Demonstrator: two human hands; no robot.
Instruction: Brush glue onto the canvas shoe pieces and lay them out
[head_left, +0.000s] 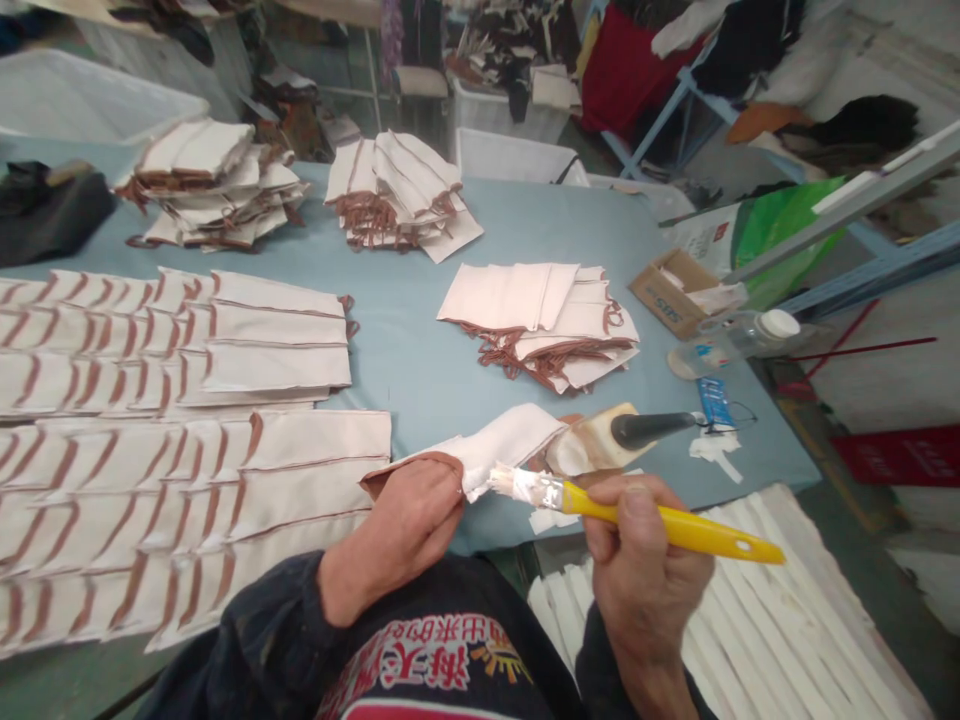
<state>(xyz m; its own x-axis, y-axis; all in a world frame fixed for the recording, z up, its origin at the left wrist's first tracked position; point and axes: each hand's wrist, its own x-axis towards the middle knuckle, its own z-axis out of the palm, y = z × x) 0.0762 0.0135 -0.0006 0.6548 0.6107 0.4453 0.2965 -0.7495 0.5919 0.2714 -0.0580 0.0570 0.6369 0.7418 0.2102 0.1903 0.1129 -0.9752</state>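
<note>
My right hand [649,560] is closed round the yellow handle of a paintbrush [682,530]. The white-smeared bristles point left, at the edge of a cream fabric piece [517,435] with brown trim. My left hand [412,515] grips that piece at its brown end near the table's front edge; the fingertips are partly hidden. Just beyond the brush stands an open pale container [592,440] with a dark-handled tool [652,428] lying across it. Overlapping rows of similar cream pieces [300,455] spread out to the left of my left hand.
Stacks of cream pieces [202,170], [397,190] and a nearer stack [540,310] lie on the blue-grey table [405,350]. A small cardboard box [667,300] and a clear jar [750,335] stand at the right. White strips [757,600] lie at lower right.
</note>
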